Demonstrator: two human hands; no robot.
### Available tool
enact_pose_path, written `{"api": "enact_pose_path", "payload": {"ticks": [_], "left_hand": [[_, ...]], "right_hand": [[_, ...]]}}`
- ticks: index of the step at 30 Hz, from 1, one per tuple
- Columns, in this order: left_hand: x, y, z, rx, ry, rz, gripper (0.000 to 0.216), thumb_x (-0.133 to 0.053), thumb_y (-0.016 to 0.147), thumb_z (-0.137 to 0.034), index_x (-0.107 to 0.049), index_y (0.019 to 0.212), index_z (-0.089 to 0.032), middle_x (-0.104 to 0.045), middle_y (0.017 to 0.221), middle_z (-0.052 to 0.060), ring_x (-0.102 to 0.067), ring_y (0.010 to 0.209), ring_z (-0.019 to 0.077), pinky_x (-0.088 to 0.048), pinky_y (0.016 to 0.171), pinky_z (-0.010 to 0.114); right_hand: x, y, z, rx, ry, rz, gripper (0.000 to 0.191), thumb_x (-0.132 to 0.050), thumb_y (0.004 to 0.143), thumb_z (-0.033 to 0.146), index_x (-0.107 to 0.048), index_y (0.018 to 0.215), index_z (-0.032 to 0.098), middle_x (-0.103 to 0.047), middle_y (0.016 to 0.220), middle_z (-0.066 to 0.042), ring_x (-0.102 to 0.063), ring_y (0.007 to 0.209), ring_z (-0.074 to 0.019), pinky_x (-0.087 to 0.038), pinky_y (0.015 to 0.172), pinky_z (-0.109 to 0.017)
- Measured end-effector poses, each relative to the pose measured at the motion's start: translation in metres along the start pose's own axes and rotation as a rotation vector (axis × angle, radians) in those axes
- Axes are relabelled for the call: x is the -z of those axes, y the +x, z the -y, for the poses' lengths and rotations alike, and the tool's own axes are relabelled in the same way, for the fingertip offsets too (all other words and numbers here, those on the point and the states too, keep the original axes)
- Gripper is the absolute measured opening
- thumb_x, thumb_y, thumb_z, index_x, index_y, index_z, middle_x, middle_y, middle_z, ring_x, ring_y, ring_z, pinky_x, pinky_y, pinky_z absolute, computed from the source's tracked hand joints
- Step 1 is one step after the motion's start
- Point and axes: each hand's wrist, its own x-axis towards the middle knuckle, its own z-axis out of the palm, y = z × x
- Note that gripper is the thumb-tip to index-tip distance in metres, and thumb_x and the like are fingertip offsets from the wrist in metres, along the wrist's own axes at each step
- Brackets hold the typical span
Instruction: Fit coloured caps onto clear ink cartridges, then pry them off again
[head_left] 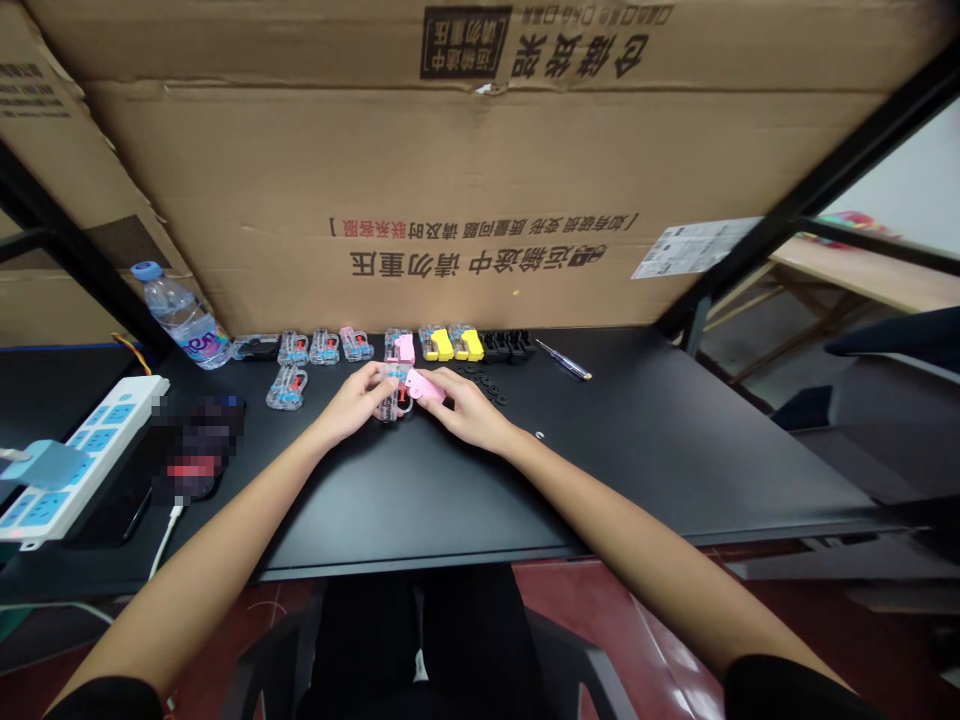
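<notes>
My left hand [361, 400] is closed on a clear plastic case [388, 405] with blue and red parts inside. My right hand [469, 408] pinches a pink plastic cover [427, 388], held against the right side of that case. Both are just above the black table. Behind my hands stands a row of similar cases: clear ones [325, 347], some with pink parts [400, 347], and two with yellow covers [436, 343]. Another clear case [286, 387] lies left of my left hand. Small black rings [487, 385] are scattered right of my right hand.
Black parts [510, 346] end the row, and a screwdriver [564, 360] lies beyond them. A small metallic piece [540, 435] is on the table [450, 500]. At left are a water bottle [184, 315], a power strip [82, 460] and a blurred phone [199, 450] with a cable. Cardboard [480, 170] walls the back.
</notes>
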Motion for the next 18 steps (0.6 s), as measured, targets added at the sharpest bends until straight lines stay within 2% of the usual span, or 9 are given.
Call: {"api": "enact_pose_path", "payload": {"ticks": [9,13,18], "left_hand": [[-0.0004,0.0007,0.0011,-0.026,-0.01,0.01,0.046,-0.073,0.097,-0.049,-0.06,0.129,-0.019,-0.077,0.127,0.014,-0.082,0.083,0.0216,-0.064,0.068,0.03],[-0.0006,0.0,0.0022,-0.079,0.036,-0.006,0.046,-0.073,0.097,-0.049,-0.062,0.13,-0.018,-0.076,0.129,0.015,-0.081,0.09,0.0235,-0.065,0.071,0.031],[-0.0028,-0.0021,-0.0003,-0.131,0.072,-0.021,0.044,-0.072,0.097,-0.044,-0.064,0.131,-0.018,-0.075,0.134,0.017,-0.081,0.1,0.0257,-0.067,0.083,0.037]], "right_hand": [[-0.0057,-0.0022,-0.0036,-0.004,0.029,-0.002,0.045,-0.056,0.109,0.038,-0.062,0.15,0.022,-0.069,0.126,-0.014,-0.068,0.116,-0.0293,-0.055,0.106,-0.049],[-0.007,-0.0026,-0.0028,-0.002,0.025,-0.006,0.045,-0.056,0.109,0.038,-0.062,0.151,0.022,-0.068,0.127,-0.014,-0.067,0.116,-0.0299,-0.055,0.107,-0.049],[-0.0071,-0.0028,0.0001,-0.011,0.018,-0.003,0.047,-0.054,0.109,0.038,-0.06,0.153,0.023,-0.067,0.124,-0.014,-0.068,0.114,-0.0298,-0.056,0.106,-0.049]]}}
